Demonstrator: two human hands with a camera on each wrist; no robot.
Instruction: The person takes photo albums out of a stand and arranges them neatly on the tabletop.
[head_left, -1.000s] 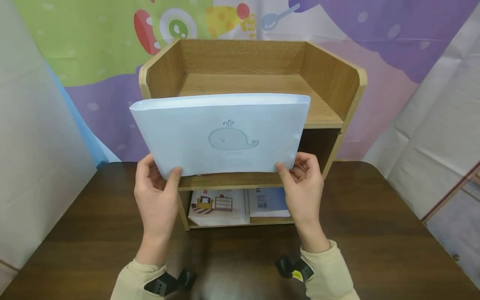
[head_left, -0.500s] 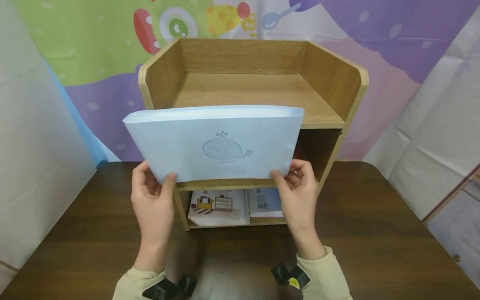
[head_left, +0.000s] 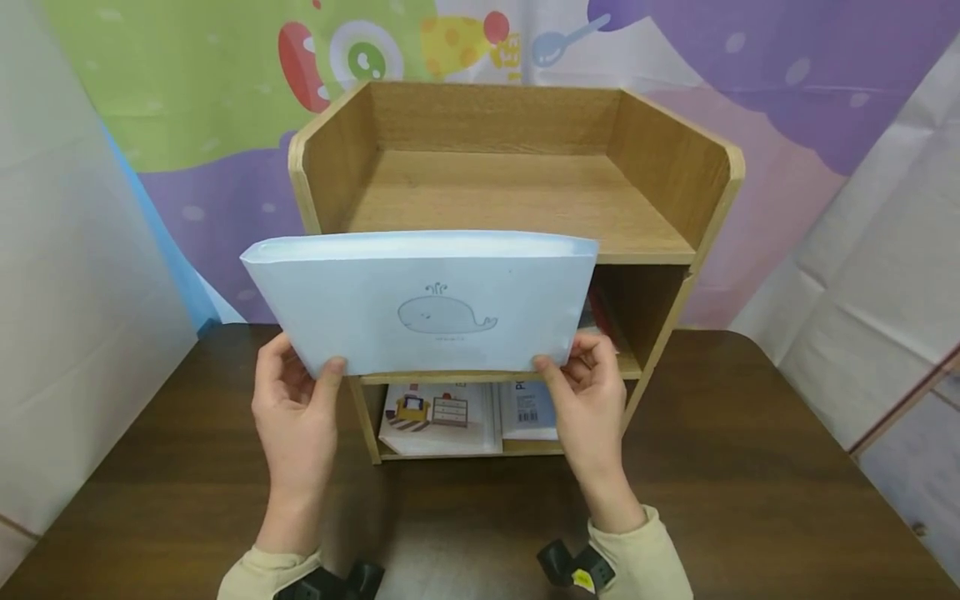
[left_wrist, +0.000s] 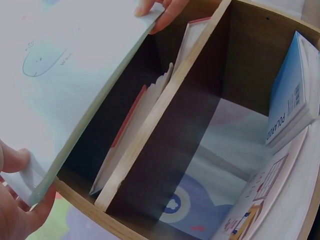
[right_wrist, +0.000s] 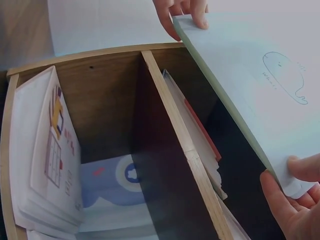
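Note:
A pale blue book-like item with a line-drawn whale on its face is held up in front of the wooden shelf unit. My left hand pinches its lower left corner, thumb on the whale side. At the lower right corner, my right hand pinches it the same way. The item tilts, its long top edge facing up. Both wrist views show it beside the opening of the middle compartment, apart from the books lying there. Part of that compartment is hidden behind it in the head view.
On the bottom shelf lie a book with a furniture picture and a blue book marked POLAROID. The unit stands on a dark brown table. A colourful printed curtain hangs behind, with pale sheets at both sides.
Both hands have lowered the pale blue item and shifted it slightly left. More of the unit's top shelf and the red-edged book at the right of the middle compartment now shows.

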